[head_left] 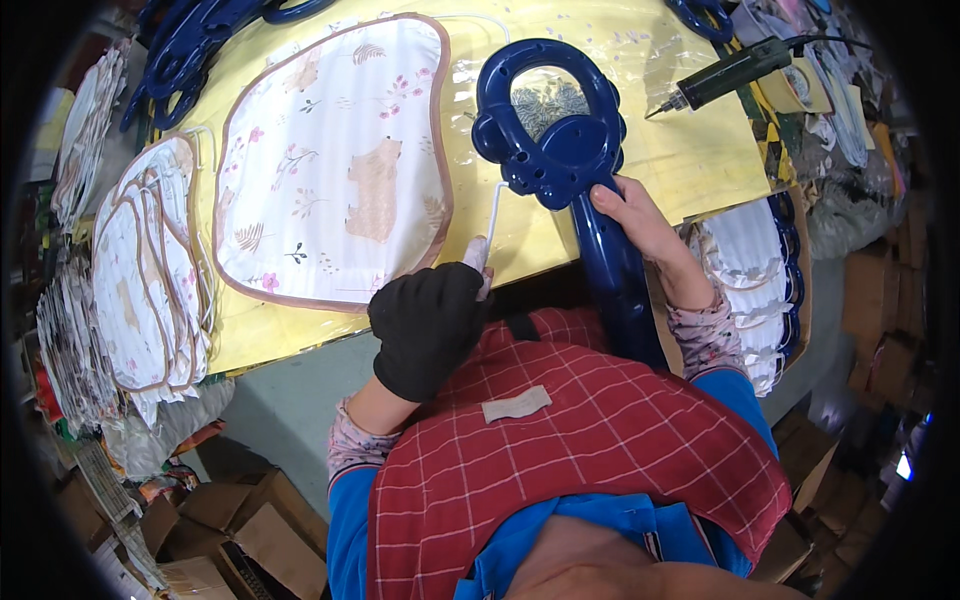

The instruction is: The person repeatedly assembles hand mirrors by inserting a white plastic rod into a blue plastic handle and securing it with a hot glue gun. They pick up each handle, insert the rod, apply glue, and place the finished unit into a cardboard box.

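Note:
My right hand [645, 228], bare, grips the neck of a dark blue plastic frame part [612, 265]. That part has a round, scalloped loop at its far end and a long shaft reaching down against my apron. On my left hand [425, 325] is a black glove with pale wrapping at a fingertip. Its fingers pinch a white cord [495, 212], which runs up to the loop's lower left edge. Left of the loop, a white fabric panel [330, 170] with brown edging, bear and flower prints lies flat on the yellow table [520, 255].
Small metal screws [550, 103] show through the loop. A dark electric screwdriver [735, 75] lies at the far right, its cable trailing off. Several printed panels [150, 260] are stacked at the left edge. More blue parts [185, 60] lie far left. Cardboard boxes [280, 550] stand below.

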A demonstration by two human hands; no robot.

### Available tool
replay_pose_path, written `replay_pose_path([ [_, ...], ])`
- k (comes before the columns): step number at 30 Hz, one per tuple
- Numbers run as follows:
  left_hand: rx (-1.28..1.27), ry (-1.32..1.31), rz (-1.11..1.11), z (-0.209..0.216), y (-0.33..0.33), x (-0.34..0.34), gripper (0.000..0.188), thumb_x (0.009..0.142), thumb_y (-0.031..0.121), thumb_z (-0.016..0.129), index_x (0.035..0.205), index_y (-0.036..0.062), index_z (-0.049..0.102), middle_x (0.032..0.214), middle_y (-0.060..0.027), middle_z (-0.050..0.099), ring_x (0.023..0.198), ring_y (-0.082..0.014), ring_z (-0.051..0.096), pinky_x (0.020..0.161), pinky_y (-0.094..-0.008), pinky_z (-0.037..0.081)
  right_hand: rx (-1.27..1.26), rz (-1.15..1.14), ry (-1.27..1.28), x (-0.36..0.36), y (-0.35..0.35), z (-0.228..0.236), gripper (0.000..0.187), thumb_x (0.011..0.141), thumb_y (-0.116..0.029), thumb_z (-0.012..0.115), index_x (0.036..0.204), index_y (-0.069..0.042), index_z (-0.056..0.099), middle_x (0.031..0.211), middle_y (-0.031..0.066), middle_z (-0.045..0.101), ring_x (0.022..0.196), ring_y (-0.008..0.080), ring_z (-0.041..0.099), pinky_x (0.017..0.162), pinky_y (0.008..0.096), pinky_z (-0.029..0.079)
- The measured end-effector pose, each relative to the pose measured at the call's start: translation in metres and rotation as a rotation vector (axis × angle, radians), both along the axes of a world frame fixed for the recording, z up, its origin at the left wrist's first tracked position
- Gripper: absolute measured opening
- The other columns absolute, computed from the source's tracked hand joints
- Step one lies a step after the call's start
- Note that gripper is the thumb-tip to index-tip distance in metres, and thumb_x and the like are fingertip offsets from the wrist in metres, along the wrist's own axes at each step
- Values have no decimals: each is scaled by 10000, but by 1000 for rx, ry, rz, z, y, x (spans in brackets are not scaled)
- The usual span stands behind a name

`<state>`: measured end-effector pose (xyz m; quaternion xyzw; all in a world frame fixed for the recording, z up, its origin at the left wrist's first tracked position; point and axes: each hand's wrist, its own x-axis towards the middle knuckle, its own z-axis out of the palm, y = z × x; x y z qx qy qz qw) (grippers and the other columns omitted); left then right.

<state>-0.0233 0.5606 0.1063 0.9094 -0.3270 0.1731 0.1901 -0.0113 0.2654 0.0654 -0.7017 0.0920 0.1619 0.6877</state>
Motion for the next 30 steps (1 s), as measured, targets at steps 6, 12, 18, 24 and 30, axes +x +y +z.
replay_pose_path([
  [6, 75, 13, 31, -24, -9, 1, 256, 857, 208, 706, 1087, 96, 692, 591, -43, 541, 514, -219, 558, 478, -358, 426, -258, -9, -40, -3, 10, 6, 508, 926, -434, 660, 1124, 33, 628, 929, 8, 645, 811, 72, 572, 740, 240, 485],
  [12, 225, 86, -28, -32, 23, 11, 293, 867, 263, 688, 1122, 119, 693, 610, -43, 535, 536, -241, 561, 504, -395, 423, -204, 86, -67, 5, 20, 17, 444, 896, -371, 716, 1116, 10, 654, 933, 45, 675, 839, 105, 605, 783, 266, 503],
  [18, 164, 103, -68, -39, 140, 42, 674, 938, 605, 427, 1188, 24, 661, 906, -185, 614, 882, -377, 608, 787, -455, 478, -466, 584, -220, 27, 47, 38, 546, 872, -481, 697, 1008, 47, 666, 890, 199, 701, 820, 332, 687, 776, 403, 529],
  [24, 181, -124, 21, -15, 90, 48, 259, 893, 198, 671, 1119, 77, 707, 845, -116, 678, 766, -301, 666, 674, -380, 520, -771, 576, -633, 56, 21, 26, 344, 863, -361, 694, 874, -19, 654, 865, 128, 621, 825, 322, 644, 748, 411, 518],
  [30, 161, -70, -265, 2, -46, 136, 283, 805, 272, 725, 999, 103, 606, 1036, -116, 633, 966, -314, 621, 787, -407, 507, -1057, 598, -981, 100, 0, 3, 265, 790, -230, 752, 961, -76, 622, 958, 70, 560, 954, 246, 589, 837, 384, 500],
])
